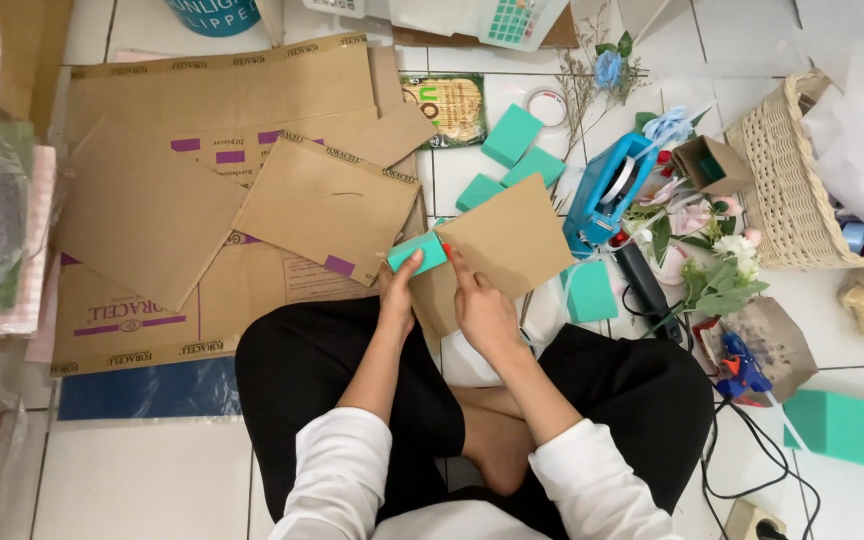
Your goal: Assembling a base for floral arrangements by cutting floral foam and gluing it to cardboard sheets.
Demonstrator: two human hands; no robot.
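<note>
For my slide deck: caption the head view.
Seated cross-legged, left hand holds a green foam block against cardboard piece steadied by right hand.

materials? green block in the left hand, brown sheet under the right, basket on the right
Green block: looks like floral foam, matte, sharp-cut edges; could be another foam.
Brown sheet: cardboard or stiff kraft paper, dull and flat; no edge view shows fluting.
Basket: woven wicker or rattan, pale, with an open weave pattern.
</note>
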